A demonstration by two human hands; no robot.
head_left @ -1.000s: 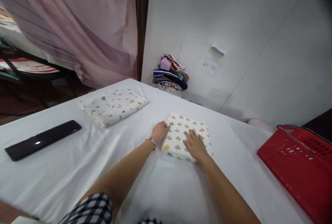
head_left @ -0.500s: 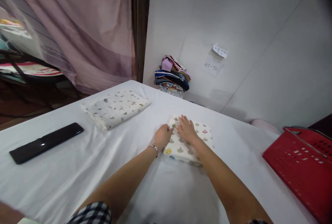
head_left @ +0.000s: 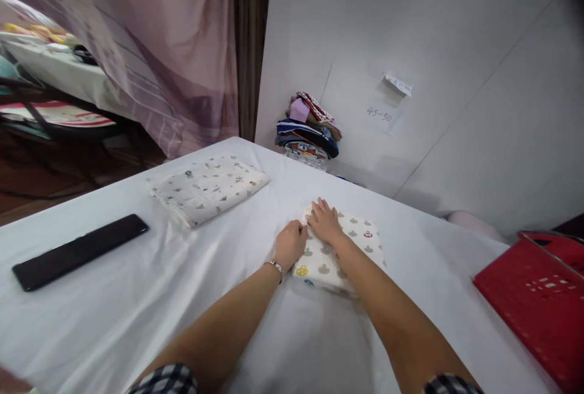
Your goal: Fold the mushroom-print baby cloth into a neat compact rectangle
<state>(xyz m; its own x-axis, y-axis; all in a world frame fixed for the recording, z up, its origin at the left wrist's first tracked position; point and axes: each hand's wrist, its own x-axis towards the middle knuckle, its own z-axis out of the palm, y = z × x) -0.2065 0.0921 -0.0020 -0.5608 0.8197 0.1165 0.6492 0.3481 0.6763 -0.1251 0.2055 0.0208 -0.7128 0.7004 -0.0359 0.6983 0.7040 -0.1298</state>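
A folded white cloth [head_left: 360, 251] printed with grey, yellow and red mushrooms lies on the white-covered table in front of me. At its left edge my left hand [head_left: 291, 244] has its fingers closed, pinching the cloth's border; the fingertips are partly hidden. My right hand [head_left: 325, 222] rests on top near the far left corner, palm down with fingers stretched out. A second folded white cloth [head_left: 212, 190], with small grey plant and animal prints, lies farther left, apart from both hands.
A long black glossy object [head_left: 82, 251] lies on the table [head_left: 214, 266] at left. On the right stands a red plastic basket [head_left: 542, 297]. Stacked folded fabrics [head_left: 308, 129] sit beyond the far edge by the wall. A pink curtain [head_left: 182, 47] hangs at back left.
My right hand has slid slightly toward the cloth's left edge, closer to my left hand. The left hand keeps its grip at the border. The whole view has shifted a little.
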